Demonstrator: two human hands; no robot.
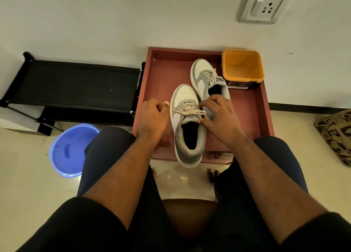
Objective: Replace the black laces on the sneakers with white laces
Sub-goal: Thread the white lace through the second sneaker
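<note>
Two grey-and-white sneakers lie on a red tray (161,77), both threaded with white laces. The near sneaker (190,137) points away from me, its heel hanging over the tray's front edge. Its white lace (187,110) is tied in a loose bow. My left hand (152,118) is curled at the sneaker's left side, fingertips at the bow's left loop. My right hand (218,117) grips the sneaker's right side, with the thumb on the tongue and the index finger on the laces. The far sneaker (207,77) lies behind, partly under my right hand. No black laces are visible.
An empty orange tub (243,65) stands in the tray's back right corner. A black shoe rack (76,84) sits on the left, with a blue basin (70,151) on the floor below it. A patterned cushion (338,136) lies far right. A wall socket (263,7) is above.
</note>
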